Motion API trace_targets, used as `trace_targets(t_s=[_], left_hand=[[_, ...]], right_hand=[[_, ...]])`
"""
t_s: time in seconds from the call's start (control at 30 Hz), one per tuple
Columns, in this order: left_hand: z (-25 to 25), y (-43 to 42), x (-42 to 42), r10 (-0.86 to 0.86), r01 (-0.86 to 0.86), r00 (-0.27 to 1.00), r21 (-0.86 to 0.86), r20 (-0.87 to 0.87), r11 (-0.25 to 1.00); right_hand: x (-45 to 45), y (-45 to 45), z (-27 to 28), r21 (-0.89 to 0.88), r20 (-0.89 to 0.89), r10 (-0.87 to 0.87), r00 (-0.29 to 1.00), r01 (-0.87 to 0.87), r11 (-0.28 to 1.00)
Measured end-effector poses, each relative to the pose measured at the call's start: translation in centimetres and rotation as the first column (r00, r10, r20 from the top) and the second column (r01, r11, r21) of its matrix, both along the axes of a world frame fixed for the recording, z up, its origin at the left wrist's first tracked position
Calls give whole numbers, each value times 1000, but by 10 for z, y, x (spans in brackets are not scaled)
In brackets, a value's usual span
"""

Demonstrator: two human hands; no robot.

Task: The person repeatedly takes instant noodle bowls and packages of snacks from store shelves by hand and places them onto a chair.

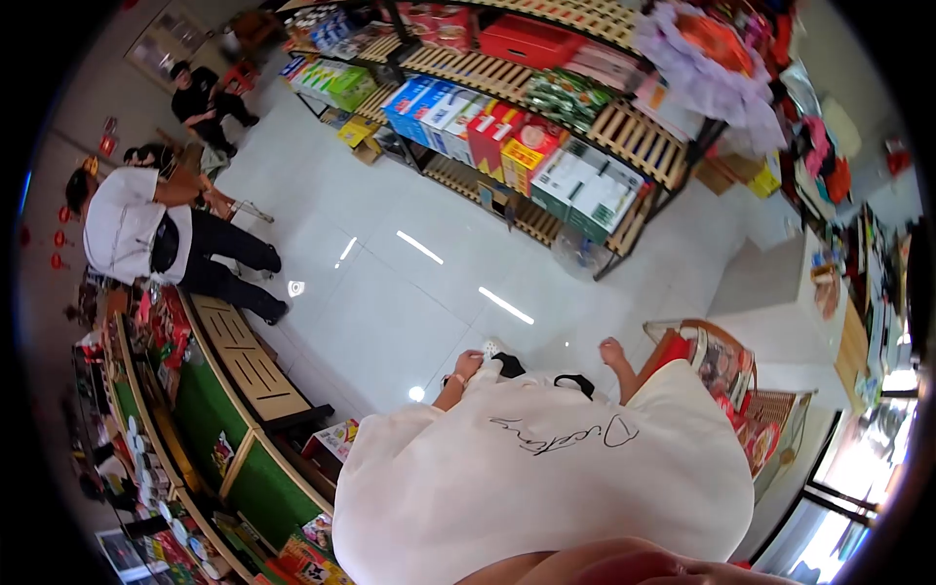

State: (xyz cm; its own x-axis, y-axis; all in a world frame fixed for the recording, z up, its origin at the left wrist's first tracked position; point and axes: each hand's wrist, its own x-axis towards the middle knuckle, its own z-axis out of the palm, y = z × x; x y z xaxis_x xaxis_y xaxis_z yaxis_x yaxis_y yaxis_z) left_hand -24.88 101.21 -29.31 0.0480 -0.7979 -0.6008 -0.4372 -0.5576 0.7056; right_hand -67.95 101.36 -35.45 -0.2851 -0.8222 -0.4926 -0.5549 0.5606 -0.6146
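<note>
My left hand (pixel 468 365) hangs low in front of my white shirt (pixel 526 468), a band around its wrist. Its fingers look loosely curled, with nothing visible in them. My right hand (pixel 612 352) hangs on the other side, also curled and showing nothing held. Neither hand touches any goods. Nearest to my right hand is a chair (pixel 673 353) with a reddish-brown frame. Between my hands, part of a white shoe (pixel 493 347) shows on the pale tiled floor (pixel 390 302).
Ahead, slatted shelves (pixel 643 146) hold several boxed goods (pixel 585 185). A counter (pixel 210 390) with green panels runs along the left. One person in a white top (pixel 122 224) leans beside it; another in black (pixel 200 102) sits farther back. A white cabinet (pixel 770 302) stands right.
</note>
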Motion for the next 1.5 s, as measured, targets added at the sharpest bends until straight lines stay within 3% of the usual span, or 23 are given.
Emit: trace_targets(t_s=[0.07,0.1,0.2,0.3,0.37,0.4,0.47,0.5,0.53,0.57,0.63,0.7,0.77,0.83,0.93,1.0,1.03,1.1,1.13,1.2,1.23,1.37,1.5], left_hand=[[-47,1,52,86,-85,996,-49,15,995],[-38,-3,73,97,-97,995,6,0,995],[-34,8,130,189,-189,982,107,9,976],[-23,-1,164,282,-284,959,153,31,947],[-29,-3,183,279,-286,958,204,62,936],[-43,-11,193,245,-258,966,236,83,937],[-11,-25,184,255,-285,957,301,135,910],[-31,-16,189,117,-131,988,142,105,981],[-57,-22,196,-29,33,995,-42,99,999],[-26,-46,176,247,-265,964,265,100,927],[-23,-68,164,247,-265,964,272,100,925],[-31,-93,162,163,-184,979,197,118,963],[-38,-127,164,107,-130,983,149,150,980],[-39,-166,170,77,-99,981,120,179,988],[-25,-230,189,58,-82,968,90,244,993],[-12,-284,200,54,-73,957,55,287,996],[-6,-312,204,50,-65,951,38,306,997],[6,-366,209,76,-85,938,12,338,996],[7,-389,209,110,-119,934,5,340,993],[-66,-432,224,261,-272,912,-12,317,962],[-59,-449,221,256,-267,929,4,269,964],[-2,-516,192,323,-324,946,18,19,946],[22,-577,188,467,-458,828,107,-310,882]], right_hand=[[65,-58,40,-88,-15,134,991,-135,987],[95,-86,61,-35,45,142,989,-140,989],[157,-145,75,-120,188,175,966,-155,981],[187,-174,90,-229,156,225,962,-187,955],[178,-184,11,-491,33,271,962,-220,843],[169,-186,-7,-379,14,244,970,-220,899],[148,-177,-29,-167,17,177,984,-172,971],[145,-172,-9,-55,-44,190,981,-192,980],[123,-169,-34,-155,-323,524,788,-590,792],[100,-161,-61,-120,-592,681,430,-883,453],[91,-163,-25,166,-497,860,113,-961,223],[81,-167,-30,115,-520,846,117,-972,204],[84,-191,-25,105,-400,882,250,-943,315],[98,-227,-20,142,-154,810,566,-798,585],[140,-307,-3,159,183,358,916,-387,908],[178,-387,6,125,287,203,936,-246,961],[193,-448,-3,258,119,549,828,-559,788],[224,-515,-27,-77,-125,535,835,-546,834],[242,-550,8,-149,119,431,895,-413,899],[277,-596,83,-248,286,336,897,-270,931],[289,-611,111,-240,400,268,876,-182,954],[300,-654,106,-301,580,294,760,-135,944],[310,-675,154,-111,736,47,675,51,993]])
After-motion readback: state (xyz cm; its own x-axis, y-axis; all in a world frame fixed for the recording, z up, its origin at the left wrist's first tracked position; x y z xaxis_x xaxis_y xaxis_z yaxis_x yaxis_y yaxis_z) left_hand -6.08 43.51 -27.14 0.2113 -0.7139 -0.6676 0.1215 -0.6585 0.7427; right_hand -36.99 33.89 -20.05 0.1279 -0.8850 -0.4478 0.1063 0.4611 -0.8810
